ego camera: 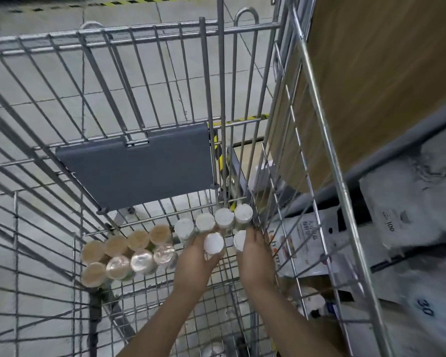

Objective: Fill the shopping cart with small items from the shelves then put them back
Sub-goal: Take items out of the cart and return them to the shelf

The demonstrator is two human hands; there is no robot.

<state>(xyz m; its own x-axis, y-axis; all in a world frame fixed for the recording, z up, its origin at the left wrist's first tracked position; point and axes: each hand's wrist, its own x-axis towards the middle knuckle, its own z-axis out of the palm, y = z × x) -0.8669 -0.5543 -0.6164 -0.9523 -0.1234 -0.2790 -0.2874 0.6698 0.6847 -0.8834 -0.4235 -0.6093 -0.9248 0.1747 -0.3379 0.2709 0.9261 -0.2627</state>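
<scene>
We have each hand wrapped around 1 white-lidded jar down at the wire floor of the shopping cart [245, 29]. The left hand [195, 258] grips a jar whose white lid [213, 242] faces up at us, fingers curled around its side. The right hand [255, 253] holds a second white-lidded jar [240, 239], tight against the cart's right wall; its fingers are mostly hidden behind the jar.

Just past our knuckles, at 12 o'clock, 4 more white-lidded jars [224, 217] stand upright in a row along the front of the basket, the last one in the corner. At 9 o'clock from the left hand sits a cluster of tan-lidded jars [116, 244], with 3 foil-sealed jars [142, 261] in front of them (all packed touching one another).

A grey plastic flap [139, 168] hangs on the cart's front wall. At 3 o'clock, outside the wire, white sacks [410, 215] lie on a shelf under a brown board [384, 73].
</scene>
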